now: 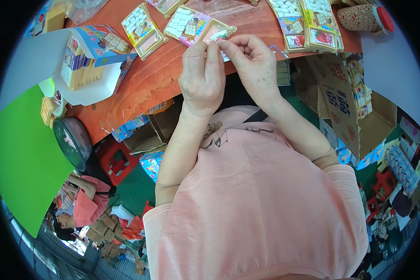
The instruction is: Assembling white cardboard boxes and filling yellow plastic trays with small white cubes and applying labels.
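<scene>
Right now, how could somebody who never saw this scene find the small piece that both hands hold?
Start from the reddish-brown wooden table, where flat yellow-framed trays of white blocks lie. At its near edge the left hand and the right hand meet, fingertips pinched together. The small white, red and green piece is there; unlike the trays, it is tiny and held up, not lying flat.

Single head-worn fisheye, looking steeply down, close over orange table (163, 74)
</scene>
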Demonstrator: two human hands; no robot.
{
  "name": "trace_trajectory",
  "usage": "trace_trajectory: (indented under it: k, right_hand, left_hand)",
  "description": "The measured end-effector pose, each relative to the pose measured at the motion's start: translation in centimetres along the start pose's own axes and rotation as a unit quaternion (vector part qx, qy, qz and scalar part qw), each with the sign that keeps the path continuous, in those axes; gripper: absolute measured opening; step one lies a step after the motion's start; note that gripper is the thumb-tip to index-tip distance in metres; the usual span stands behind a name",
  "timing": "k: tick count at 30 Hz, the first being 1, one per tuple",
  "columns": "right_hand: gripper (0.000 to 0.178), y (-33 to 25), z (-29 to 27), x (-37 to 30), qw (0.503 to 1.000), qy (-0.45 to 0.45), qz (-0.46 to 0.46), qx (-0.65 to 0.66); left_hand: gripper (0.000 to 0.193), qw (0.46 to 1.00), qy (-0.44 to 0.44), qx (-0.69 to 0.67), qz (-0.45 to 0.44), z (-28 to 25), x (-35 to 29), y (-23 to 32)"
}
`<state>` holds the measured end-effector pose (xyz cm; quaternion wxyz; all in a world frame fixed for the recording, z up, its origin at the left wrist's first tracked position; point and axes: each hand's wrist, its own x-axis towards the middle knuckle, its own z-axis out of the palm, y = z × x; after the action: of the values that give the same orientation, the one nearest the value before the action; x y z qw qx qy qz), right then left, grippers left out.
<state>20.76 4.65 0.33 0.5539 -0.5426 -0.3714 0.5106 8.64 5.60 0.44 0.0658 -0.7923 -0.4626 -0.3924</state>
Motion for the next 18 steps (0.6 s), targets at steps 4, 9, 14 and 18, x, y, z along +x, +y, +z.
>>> trace_trajectory:
  k: [4, 9, 14, 18]
  right_hand:
    - [0.022, -1.0, -0.4, -0.6, 0.992, -0.019, 0.089, 0.086]
    - [0.029, -2.5, -1.4, -0.1, 0.973, -0.042, 0.183, 0.131]
    - [0.027, -2.2, -2.2, 0.5, 0.958, -0.088, 0.241, 0.130]
    - [0.022, -1.1, -1.6, 0.1, 0.980, -0.065, 0.173, 0.073]
  left_hand:
    - [0.021, 1.000, 0.010, -0.010, 0.012, 0.2, -0.1, -0.1]
    - [0.021, 0.999, 0.012, -0.030, 0.006, 0.1, -0.3, -0.1]
    - [0.021, 0.999, 0.009, -0.038, -0.001, -0.2, -0.5, -0.2]
    - [0.021, 0.999, 0.006, -0.039, -0.003, -0.3, -0.6, 0.1]
